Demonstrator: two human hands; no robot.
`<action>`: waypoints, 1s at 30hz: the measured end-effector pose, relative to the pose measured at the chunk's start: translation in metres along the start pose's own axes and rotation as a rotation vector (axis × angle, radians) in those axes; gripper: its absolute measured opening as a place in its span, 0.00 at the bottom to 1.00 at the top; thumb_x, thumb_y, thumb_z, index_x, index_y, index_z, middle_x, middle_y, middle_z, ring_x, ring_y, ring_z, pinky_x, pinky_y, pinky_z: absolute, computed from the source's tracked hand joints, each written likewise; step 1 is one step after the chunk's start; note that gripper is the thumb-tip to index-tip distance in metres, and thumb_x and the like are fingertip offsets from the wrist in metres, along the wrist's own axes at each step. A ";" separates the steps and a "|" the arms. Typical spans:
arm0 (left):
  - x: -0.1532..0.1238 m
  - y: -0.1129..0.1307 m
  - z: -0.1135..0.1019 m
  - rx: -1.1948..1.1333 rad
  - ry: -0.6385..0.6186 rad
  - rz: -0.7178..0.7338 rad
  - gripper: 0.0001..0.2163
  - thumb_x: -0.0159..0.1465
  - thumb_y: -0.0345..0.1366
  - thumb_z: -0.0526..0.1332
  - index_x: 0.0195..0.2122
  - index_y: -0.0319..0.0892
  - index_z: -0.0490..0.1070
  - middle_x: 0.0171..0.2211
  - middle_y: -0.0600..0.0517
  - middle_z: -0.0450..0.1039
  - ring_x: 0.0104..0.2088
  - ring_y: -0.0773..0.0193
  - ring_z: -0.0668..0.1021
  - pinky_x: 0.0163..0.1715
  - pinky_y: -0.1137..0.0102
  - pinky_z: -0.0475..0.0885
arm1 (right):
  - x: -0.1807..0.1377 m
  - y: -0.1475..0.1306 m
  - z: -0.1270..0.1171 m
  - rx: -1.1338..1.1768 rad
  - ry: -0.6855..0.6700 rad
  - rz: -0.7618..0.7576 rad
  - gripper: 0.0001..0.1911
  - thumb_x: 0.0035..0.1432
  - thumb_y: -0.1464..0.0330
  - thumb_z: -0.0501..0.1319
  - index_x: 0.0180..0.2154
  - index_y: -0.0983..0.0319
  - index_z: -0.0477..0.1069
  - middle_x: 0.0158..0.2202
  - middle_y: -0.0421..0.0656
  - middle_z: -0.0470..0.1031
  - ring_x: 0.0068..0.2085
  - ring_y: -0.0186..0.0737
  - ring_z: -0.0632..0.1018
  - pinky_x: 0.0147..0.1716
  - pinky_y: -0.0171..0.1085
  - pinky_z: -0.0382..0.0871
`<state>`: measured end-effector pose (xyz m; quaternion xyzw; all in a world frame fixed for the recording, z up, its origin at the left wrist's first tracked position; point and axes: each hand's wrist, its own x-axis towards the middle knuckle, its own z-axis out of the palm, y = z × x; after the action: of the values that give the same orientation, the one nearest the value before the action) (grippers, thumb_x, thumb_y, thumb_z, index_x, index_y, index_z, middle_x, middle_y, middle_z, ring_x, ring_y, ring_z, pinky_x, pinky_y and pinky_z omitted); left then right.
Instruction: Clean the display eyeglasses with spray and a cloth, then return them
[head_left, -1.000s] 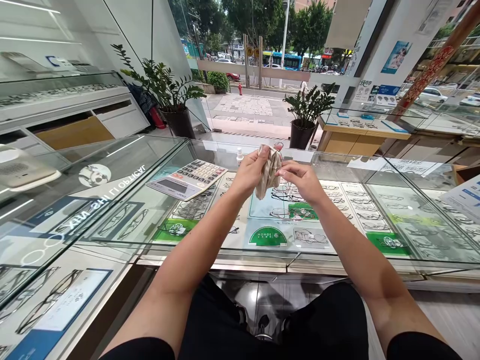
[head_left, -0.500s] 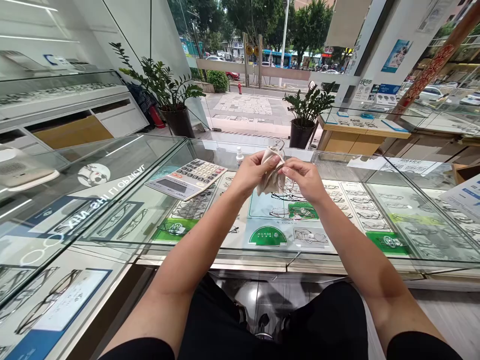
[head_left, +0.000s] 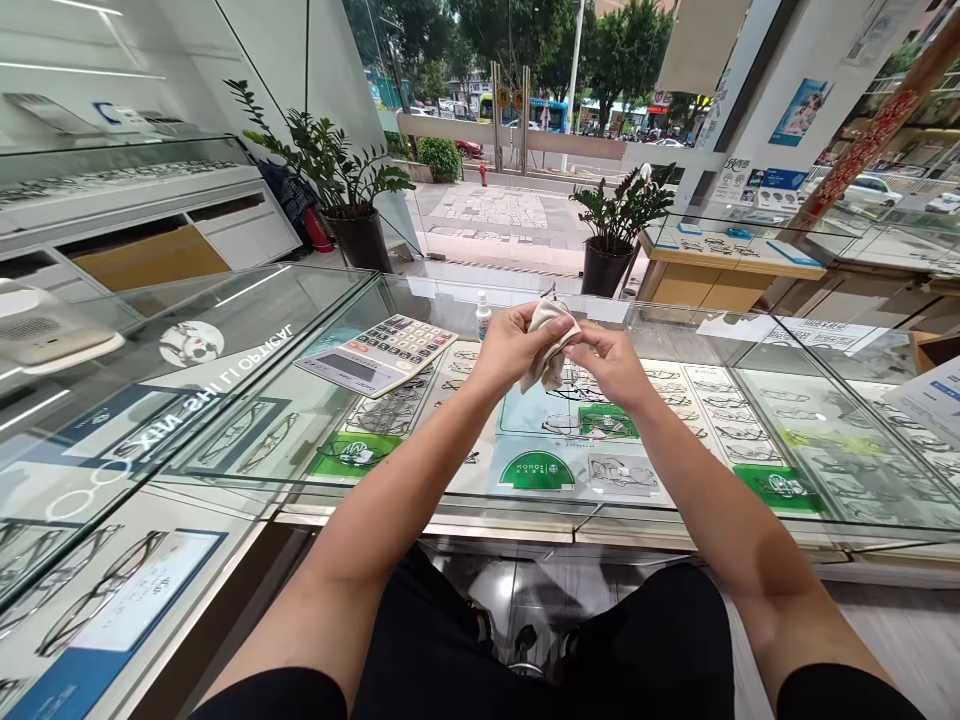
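My left hand (head_left: 516, 345) is closed round a crumpled beige cleaning cloth (head_left: 553, 325), thumb pressed on its front. Folded inside the cloth is a pair of eyeglasses, mostly hidden; a thin dark part of the eyeglasses (head_left: 553, 291) sticks out at the top. Fingers of my right hand (head_left: 609, 362) pinch at the cloth's right edge, where they seem to grip the frame. Both hands are above the glass display counter (head_left: 442, 492). Just left of them stands a small white spray bottle (head_left: 483, 318), and a large calculator (head_left: 379, 355) lies on the glass.
Rows of eyeglass frames (head_left: 724, 403) and green display cards (head_left: 536, 470) lie under the glass. A second glass case (head_left: 247, 330) adjoins at left, with a pale device (head_left: 52, 335) on it. Potted plants (head_left: 360, 235) stand beyond the counter. A box (head_left: 937, 350) is at the far right.
My left thumb and the cloth have shifted slightly, and the cloth is bunched more tightly. The metal part at its top has turned and shows less. The view has moved a little.
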<state>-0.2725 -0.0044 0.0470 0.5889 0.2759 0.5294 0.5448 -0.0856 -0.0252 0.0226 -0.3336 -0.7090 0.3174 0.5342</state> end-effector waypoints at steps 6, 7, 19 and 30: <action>0.006 -0.006 -0.004 -0.129 -0.037 -0.067 0.32 0.51 0.66 0.83 0.37 0.40 0.83 0.31 0.50 0.83 0.30 0.65 0.80 0.33 0.69 0.76 | -0.001 -0.006 0.001 -0.072 0.033 -0.049 0.18 0.67 0.49 0.74 0.33 0.55 0.85 0.41 0.45 0.86 0.49 0.51 0.83 0.59 0.53 0.75; 0.007 -0.006 -0.006 -0.147 -0.050 -0.090 0.32 0.49 0.65 0.84 0.37 0.40 0.83 0.31 0.51 0.82 0.30 0.65 0.80 0.34 0.69 0.77 | -0.001 -0.007 0.000 -0.074 0.034 -0.051 0.18 0.67 0.50 0.74 0.32 0.55 0.85 0.40 0.44 0.85 0.47 0.49 0.83 0.57 0.52 0.75; 0.003 -0.005 -0.002 0.032 0.039 0.026 0.28 0.45 0.51 0.87 0.37 0.40 0.80 0.31 0.52 0.82 0.30 0.64 0.79 0.33 0.69 0.75 | -0.003 -0.001 0.003 -0.115 0.054 -0.035 0.12 0.67 0.58 0.71 0.32 0.56 0.81 0.39 0.43 0.82 0.44 0.47 0.81 0.53 0.49 0.75; 0.014 -0.008 -0.015 -0.063 -0.092 0.025 0.31 0.54 0.64 0.82 0.40 0.40 0.84 0.35 0.48 0.86 0.35 0.60 0.84 0.40 0.66 0.80 | 0.001 -0.003 -0.005 -0.133 0.098 -0.042 0.16 0.69 0.53 0.72 0.32 0.55 0.85 0.39 0.44 0.83 0.46 0.48 0.81 0.58 0.52 0.74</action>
<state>-0.2805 0.0154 0.0420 0.5987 0.2263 0.5168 0.5685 -0.0816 -0.0258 0.0266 -0.3687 -0.7081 0.2417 0.5515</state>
